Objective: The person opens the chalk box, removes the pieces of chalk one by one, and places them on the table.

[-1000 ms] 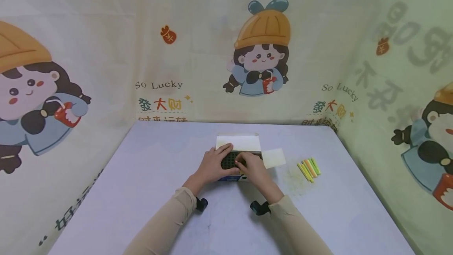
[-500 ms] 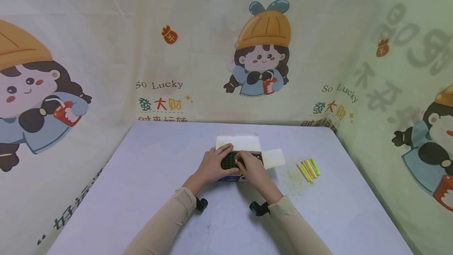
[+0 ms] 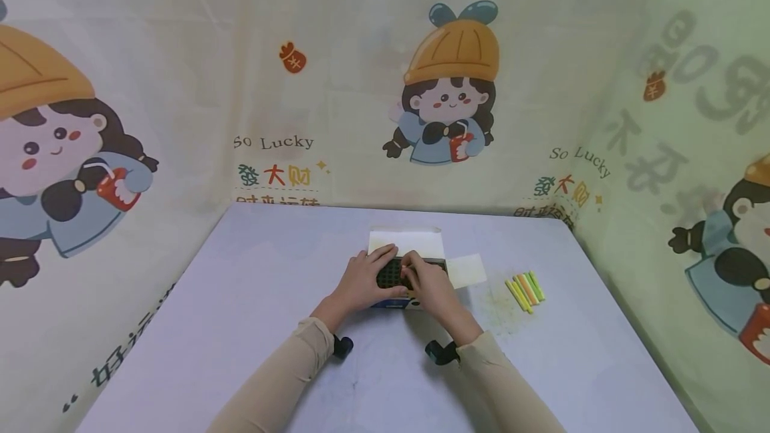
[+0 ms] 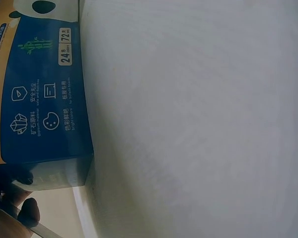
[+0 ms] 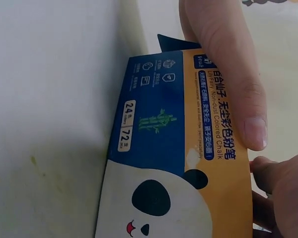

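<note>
Bench (image 3: 252, 299) in pale lilac carries your open chalk box (image 3: 402, 266) at its middle, lid flap up at the far side. Your left hand (image 3: 361, 280) grips the box's left edge; your right hand (image 3: 428, 286) curls over its top, fingertips pinching at the chalk inside. Loose chalk sticks (image 3: 525, 288) lie well to the right.

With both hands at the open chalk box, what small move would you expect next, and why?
Probably the right hand seats whatever its fingertips work at in the dark grid of the chalk box, then reaches right. The left hand steadies the box, its lid is open, and several loose chalk sticks lie beside it.
</note>
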`<state>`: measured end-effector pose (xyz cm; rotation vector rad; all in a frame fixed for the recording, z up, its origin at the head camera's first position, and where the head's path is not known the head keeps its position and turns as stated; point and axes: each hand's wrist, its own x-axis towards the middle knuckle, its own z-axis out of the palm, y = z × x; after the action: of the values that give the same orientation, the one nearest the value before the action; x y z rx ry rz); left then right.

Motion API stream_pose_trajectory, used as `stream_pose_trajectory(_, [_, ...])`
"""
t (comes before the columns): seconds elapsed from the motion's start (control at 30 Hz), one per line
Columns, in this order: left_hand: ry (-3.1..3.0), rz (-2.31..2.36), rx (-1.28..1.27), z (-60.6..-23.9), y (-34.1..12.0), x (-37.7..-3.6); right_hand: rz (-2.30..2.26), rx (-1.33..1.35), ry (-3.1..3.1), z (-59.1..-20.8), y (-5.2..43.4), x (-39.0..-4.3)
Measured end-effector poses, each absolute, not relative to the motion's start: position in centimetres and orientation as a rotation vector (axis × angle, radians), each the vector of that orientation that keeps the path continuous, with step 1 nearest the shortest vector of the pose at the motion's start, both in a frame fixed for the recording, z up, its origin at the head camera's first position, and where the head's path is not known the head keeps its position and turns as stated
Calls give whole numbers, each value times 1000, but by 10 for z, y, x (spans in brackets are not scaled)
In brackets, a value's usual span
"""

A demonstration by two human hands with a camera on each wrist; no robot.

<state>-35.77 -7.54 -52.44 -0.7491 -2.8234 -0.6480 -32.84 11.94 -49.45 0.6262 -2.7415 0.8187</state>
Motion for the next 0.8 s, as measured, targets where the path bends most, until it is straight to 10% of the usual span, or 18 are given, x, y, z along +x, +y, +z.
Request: stream_pose_trajectory(0.8, [-2853,-651,-732,-520,-76,-355,1001,471,-2790,-493,120,-330])
